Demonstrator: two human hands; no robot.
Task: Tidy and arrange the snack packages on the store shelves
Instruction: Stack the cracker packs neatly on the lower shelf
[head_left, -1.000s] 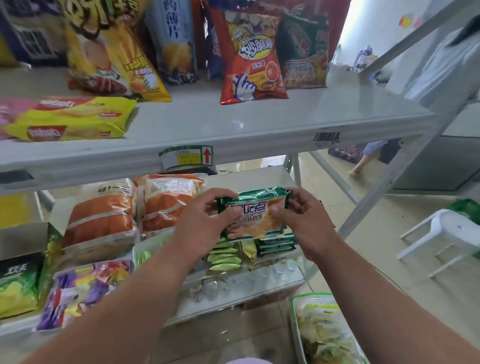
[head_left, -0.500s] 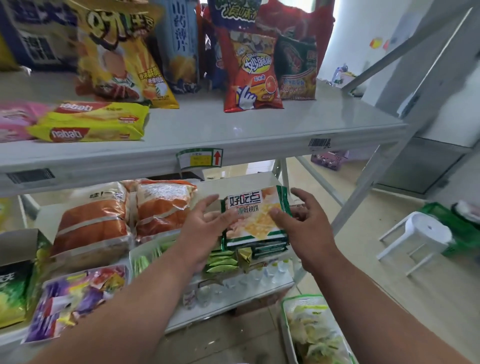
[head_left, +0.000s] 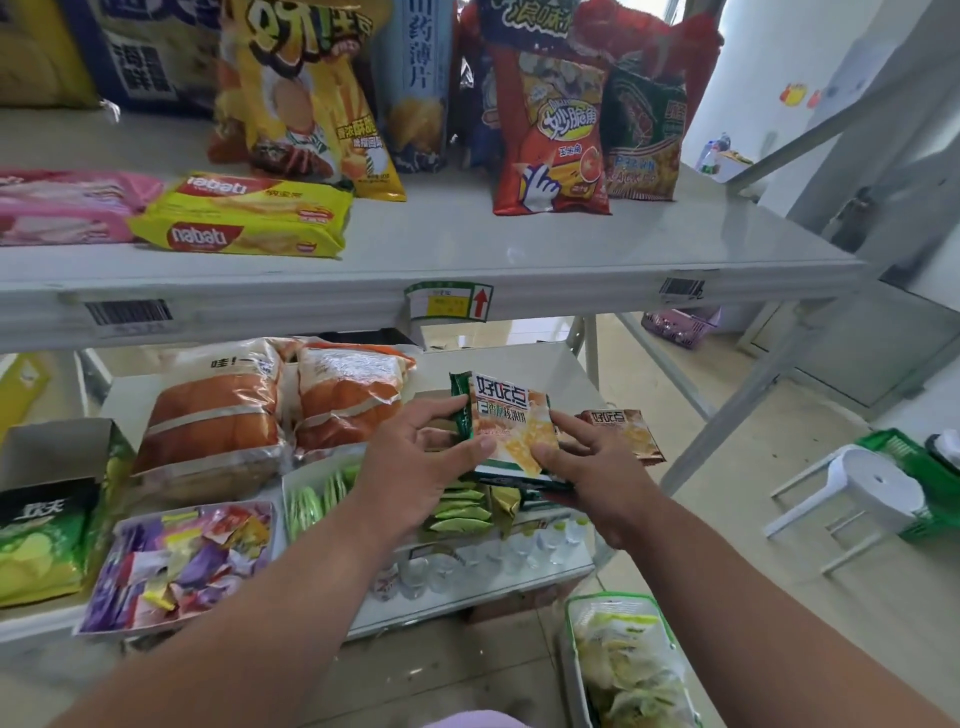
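Observation:
A green-edged biscuit packet with white and orange print sits tilted above a stack of similar packets on the lower shelf. My left hand pinches its left edge between thumb and fingers. My right hand pinches its lower right corner. A brown packet of the same brand lies on the shelf just beyond my right hand. Small green sachets lie under the stack.
Two orange bread bags stand left of my hands, a box of purple sweets in front. The upper shelf carries chip bags and yellow wafer packs. A white stool and a basket stand on the floor.
The view has tilted up and shifted. The green packet has been lowered onto the stack and turned upright in my fingers; the brown packet beyond my right hand has come into sight.

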